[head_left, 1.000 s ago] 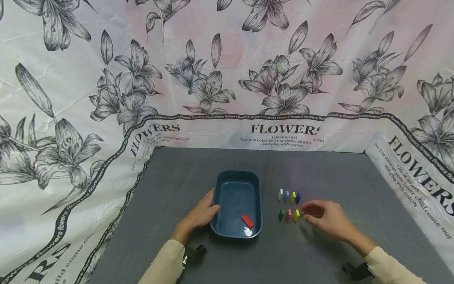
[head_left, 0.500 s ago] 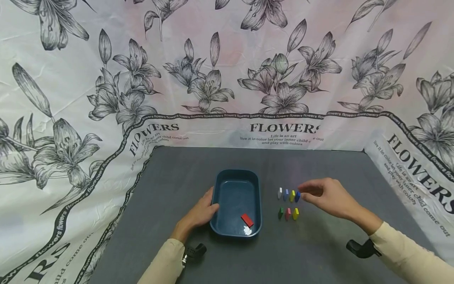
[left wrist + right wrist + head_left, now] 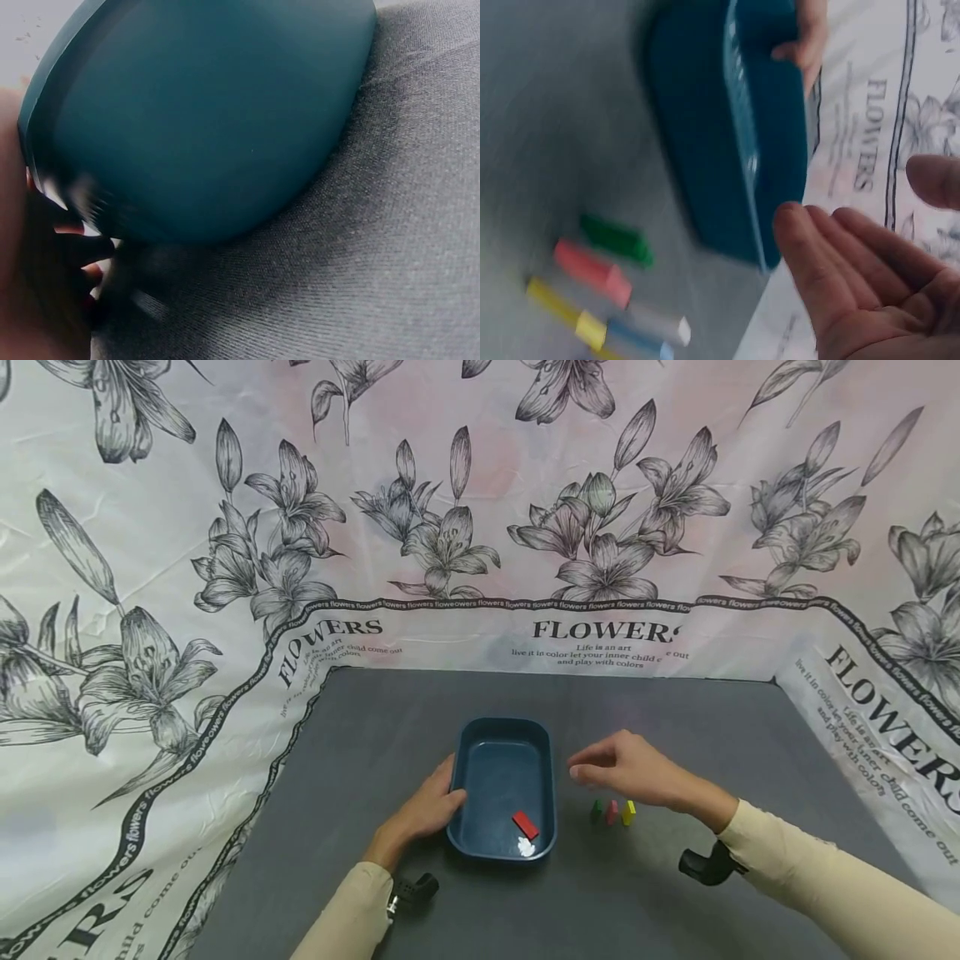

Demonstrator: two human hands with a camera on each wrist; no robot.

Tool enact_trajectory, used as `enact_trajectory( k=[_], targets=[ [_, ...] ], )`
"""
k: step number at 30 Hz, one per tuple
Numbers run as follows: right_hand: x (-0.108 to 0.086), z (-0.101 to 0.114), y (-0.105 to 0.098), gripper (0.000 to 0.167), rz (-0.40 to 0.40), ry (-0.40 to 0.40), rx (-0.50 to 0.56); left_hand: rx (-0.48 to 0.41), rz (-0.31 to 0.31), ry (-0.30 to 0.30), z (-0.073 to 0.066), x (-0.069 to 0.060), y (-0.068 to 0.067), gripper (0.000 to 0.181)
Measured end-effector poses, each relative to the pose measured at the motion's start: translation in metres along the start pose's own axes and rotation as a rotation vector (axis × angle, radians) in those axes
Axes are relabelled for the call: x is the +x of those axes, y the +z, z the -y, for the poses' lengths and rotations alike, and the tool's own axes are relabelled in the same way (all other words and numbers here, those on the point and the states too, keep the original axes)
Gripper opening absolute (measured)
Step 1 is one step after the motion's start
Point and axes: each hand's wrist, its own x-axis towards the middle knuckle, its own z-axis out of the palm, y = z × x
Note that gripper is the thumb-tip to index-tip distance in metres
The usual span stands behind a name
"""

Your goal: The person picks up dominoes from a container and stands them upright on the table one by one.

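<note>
My left hand (image 3: 426,806) grips the left side of a dark blue rectangular tub (image 3: 501,777), thumb over the rim and fingers along the outside. Inside the tub, near its front right corner, lies a red block (image 3: 525,825). My right hand (image 3: 633,768) hovers right of the tub, its fingers extended and holding nothing in the right wrist view. Just below it are a green block (image 3: 596,812), a pink block (image 3: 612,812) and a yellow block (image 3: 628,812). The back row is hidden by this hand in the head view; a white block (image 3: 660,324) and a blue block (image 3: 637,341) show in the right wrist view.
A dark grey cloth-covered table (image 3: 390,718) carries everything. White fabric with printed flowers (image 3: 450,543) hangs behind and along both sides. Dark wrist-camera mounts (image 3: 708,866) stick out below both forearms.
My right hand first moved up beside the back row, then left across it, covering those blocks in the head view. My left hand and the tub have stayed in place.
</note>
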Motion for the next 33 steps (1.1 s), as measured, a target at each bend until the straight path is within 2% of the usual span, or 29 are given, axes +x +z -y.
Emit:
enact_trajectory(
  k=[5, 10, 14, 18, 22, 26, 33],
  targets=[
    [0.012, 0.013, 0.013, 0.048, 0.091, 0.068, 0.245, -0.009, 0.006, -0.001, 0.002, 0.001, 0.0, 0.084],
    [0.022, 0.022, 0.024, 0.049, 0.15, 0.111, 0.332, -0.008, 0.012, -0.022, -0.001, 0.001, -0.001, 0.084],
    [0.028, 0.03, 0.036, 0.052, 0.183, 0.158, 0.325, -0.018, 0.005, -0.039, 0.0, 0.001, 0.0, 0.084],
    [0.034, 0.034, 0.049, 0.053, 0.208, 0.188, 0.286, -0.013, -0.004, -0.036, 0.009, 0.004, 0.002, 0.084],
    [0.038, 0.037, 0.062, 0.047, 0.251, 0.174, 0.238, 0.0, 0.0, -0.027, 0.007, 0.003, 0.001, 0.083],
    [0.041, 0.038, 0.073, 0.05, 0.304, 0.152, 0.205, -0.005, 0.003, -0.021, 0.002, 0.001, 0.002, 0.083],
    [0.045, 0.04, 0.084, 0.054, 0.281, 0.16, 0.101, -0.023, -0.001, -0.024, 0.001, 0.001, 0.001, 0.083]
  ],
)
